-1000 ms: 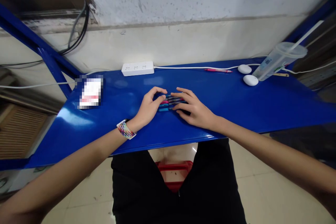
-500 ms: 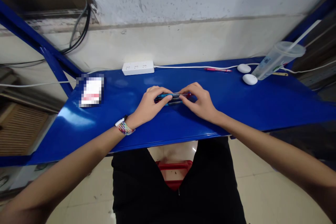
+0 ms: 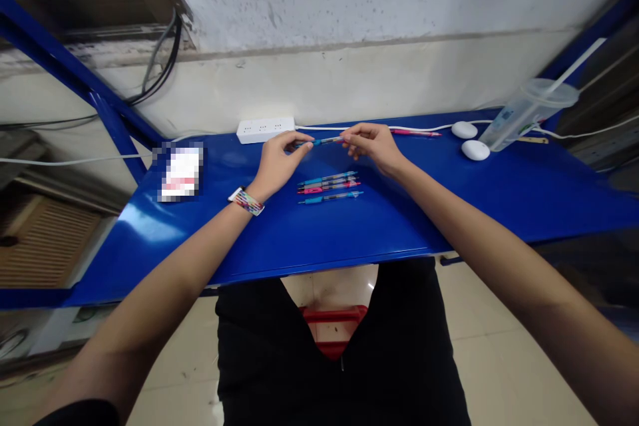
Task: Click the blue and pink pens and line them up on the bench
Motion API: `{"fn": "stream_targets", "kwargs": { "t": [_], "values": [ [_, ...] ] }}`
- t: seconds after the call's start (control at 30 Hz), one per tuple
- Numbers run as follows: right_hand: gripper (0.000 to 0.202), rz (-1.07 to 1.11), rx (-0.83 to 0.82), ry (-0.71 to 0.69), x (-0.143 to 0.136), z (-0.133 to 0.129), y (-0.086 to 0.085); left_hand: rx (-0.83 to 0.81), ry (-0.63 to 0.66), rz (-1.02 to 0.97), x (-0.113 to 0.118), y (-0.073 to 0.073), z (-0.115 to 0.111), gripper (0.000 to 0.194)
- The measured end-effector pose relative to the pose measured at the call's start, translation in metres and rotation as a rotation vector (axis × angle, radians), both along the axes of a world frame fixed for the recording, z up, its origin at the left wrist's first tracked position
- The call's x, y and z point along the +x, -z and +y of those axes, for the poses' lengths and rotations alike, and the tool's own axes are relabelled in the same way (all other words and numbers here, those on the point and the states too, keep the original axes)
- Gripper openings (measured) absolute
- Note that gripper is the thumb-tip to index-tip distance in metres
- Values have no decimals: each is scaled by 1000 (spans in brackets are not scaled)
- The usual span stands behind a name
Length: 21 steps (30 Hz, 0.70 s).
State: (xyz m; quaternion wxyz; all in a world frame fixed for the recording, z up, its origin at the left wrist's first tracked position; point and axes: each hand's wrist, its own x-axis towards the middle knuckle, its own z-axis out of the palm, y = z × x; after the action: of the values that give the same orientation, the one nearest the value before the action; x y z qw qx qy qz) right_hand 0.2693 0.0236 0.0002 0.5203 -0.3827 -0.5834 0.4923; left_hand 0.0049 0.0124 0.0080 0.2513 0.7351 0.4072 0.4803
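Note:
A blue pen (image 3: 327, 141) spans the gap between my two hands, above the back part of the blue table (image 3: 279, 239). My left hand (image 3: 280, 158) pinches its left end, and my right hand (image 3: 372, 146) pinches its right end. Nearer to me, several pens lie side by side on the table: a blue pen (image 3: 319, 182) at the back, a red pen (image 3: 312, 190) close in front of it, and another blue pen (image 3: 327, 198) a little apart at the front.
Along the wall are a white power strip (image 3: 266, 130) with a cable and a red pen (image 3: 414, 132). Two white rounded objects (image 3: 475, 150) stand by a clear cup (image 3: 529, 113) with a straw at the right. A blurred white item (image 3: 180, 173) lies at the left.
Both hands have moved back toward the wall with one blue pen between them. The pens that were under my fingers now lie uncovered on the table.

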Motion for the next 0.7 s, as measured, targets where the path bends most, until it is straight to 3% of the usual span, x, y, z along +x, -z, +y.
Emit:
{"fn": "stream_targets", "kwargs": {
  "t": [0.37,0.6,0.7],
  "values": [
    [37,88,-56,-33,-3,-4,18,-106,18,-110,-1,14,1,20],
    [39,74,-32,-75,-3,-6,22,-215,-78,-100,1,20,7,63],
    [43,86,-51,-82,-2,-7,23,-224,-23,-85,-1,17,5,48]
  ]
}}
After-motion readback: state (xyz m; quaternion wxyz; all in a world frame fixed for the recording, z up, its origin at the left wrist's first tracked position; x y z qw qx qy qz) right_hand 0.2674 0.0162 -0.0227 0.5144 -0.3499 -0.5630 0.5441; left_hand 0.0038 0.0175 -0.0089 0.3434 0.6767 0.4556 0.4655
